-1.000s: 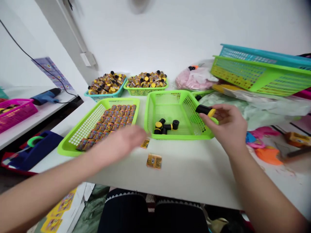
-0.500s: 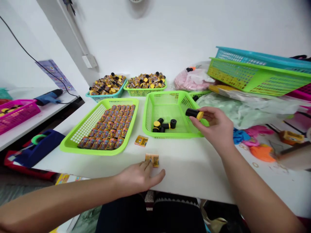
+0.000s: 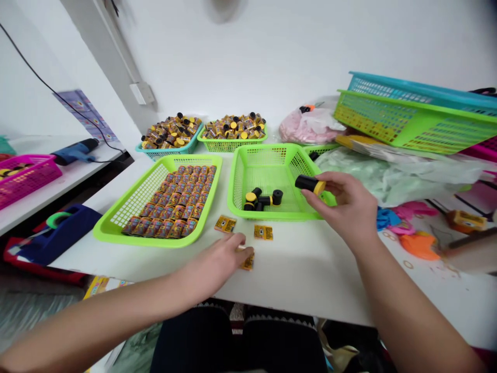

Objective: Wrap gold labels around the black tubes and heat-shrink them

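My right hand is closed on a small black canister with a yellow end, held between thumb and fingers above the front right corner of the middle green basket. My left hand is low over the table, its fingers bent and its thumb at a small yellow printed label, which the fingers partly cover. Two more such pieces lie flat nearby, a left label and a right label. Several loose black canisters with yellow ends lie inside the middle basket.
A left green basket holds rows of labelled canisters. Behind stand a blue basket and a green basket, both heaped. Stacked baskets and plastic bags crowd the right. A tape dispenser sits left.
My left hand has moved slightly up and left. A label now lies to the right of it, where bare table showed before. My right hand keeps the canister in nearly the same place.
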`<state>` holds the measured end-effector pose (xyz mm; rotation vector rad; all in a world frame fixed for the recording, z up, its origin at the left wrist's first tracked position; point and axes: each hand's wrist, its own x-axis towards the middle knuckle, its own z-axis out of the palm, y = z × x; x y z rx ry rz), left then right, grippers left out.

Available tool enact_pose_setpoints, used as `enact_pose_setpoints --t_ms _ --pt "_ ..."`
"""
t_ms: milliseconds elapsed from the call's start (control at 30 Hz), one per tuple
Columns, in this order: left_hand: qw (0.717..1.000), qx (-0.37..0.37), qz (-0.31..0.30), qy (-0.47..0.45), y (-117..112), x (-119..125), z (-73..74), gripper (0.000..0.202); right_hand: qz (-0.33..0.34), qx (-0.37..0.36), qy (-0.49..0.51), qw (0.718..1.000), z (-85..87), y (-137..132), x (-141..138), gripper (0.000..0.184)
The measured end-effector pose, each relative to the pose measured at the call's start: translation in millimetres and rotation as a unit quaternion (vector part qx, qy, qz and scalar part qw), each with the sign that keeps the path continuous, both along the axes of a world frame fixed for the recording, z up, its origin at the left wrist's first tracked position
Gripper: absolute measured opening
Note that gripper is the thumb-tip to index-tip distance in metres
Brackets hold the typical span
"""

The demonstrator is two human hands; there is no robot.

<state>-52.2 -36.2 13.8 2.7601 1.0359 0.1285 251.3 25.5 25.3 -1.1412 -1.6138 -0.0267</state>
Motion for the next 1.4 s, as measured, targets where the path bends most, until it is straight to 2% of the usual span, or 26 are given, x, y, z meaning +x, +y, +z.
enact_pose_setpoints --t_ms 100,233,300,367,433,500,567,667,733,800,900,967,1033,1167,1267,1400 --pt "0.997 0.050 -0.011 0.061 11 23 -5.1 0.032 0.005 0.002 -0.004 1.000 0.8 0 -1 0.032" --pt "0.996 0.058 -0.013 0.063 32 60 -8.7 0.019 0.011 0.001 -0.025 1.000 1.4 -1 -3 0.031" --pt "0.995 0.064 -0.003 0.080 38 74 -8.7 0.020 0.011 0.006 -0.043 0.999 1.7 -2 -5 0.030" --pt "0.993 0.064 -0.008 0.103 38 84 -8.0 0.033 0.009 0.011 -0.057 0.998 2.1 -3 -6 0.028" --pt "0.990 0.075 -0.026 0.115 28 91 -8.2 0.049 0.004 0.007 -0.065 0.998 2.9 -4 -6 0.027" --pt "0.987 0.099 -0.050 0.116 11 95 -10.8 0.055 -0.002 -0.002 -0.069 0.998 4.0 -5 -7 0.027" --pt "0.985 0.108 -0.096 0.096 -9 96 -15.2 0.047 -0.008 -0.005 -0.072 0.997 5.2 -6 -8 0.026" --pt "0.978 0.084 -0.184 0.057 -32 93 -16.5 0.018 -0.010 -0.002 -0.068 0.998 6.0 -6 -7 0.026" --pt "0.973 0.046 -0.223 0.043 -38 88 -7.6 0.008 -0.007 -0.003 -0.059 0.998 5.6 -6 -6 0.027" --pt "0.973 0.014 -0.229 0.029 -36 82 9.1 0.007 -0.002 0.008 -0.036 0.999 5.0 -5 -6 0.027" --pt "0.973 0.014 -0.228 -0.013 -24 74 34.2 0.027 0.000 0.026 0.002 1.000 5.9 -5 -8 0.028" --pt "0.973 0.046 -0.223 -0.033 -14 71 40.8 0.046 -0.006 -0.004 -0.024 1.000 7.9 -6 -11 0.024" --pt "0.970 0.090 -0.223 -0.035 -6 70 36.2 0.055 -0.017 -0.035 -0.057 0.998 10.1 -9 -15 0.020" --pt "0.958 0.144 -0.247 -0.024 4 66 8.0 0.053 -0.001 -0.010 -0.007 1.000 12.1 -13 -23 0.024" --pt "0.962 0.141 -0.233 -0.030 7 61 -11.0 0.053 0.019 -0.031 -0.044 0.998 11.0 -15 -28 0.021" --pt "0.963 0.133 -0.216 -0.086 14 55 -20.0 0.054 0.031 -0.015 -0.005 0.999 7.9 -18 -33 0.024"
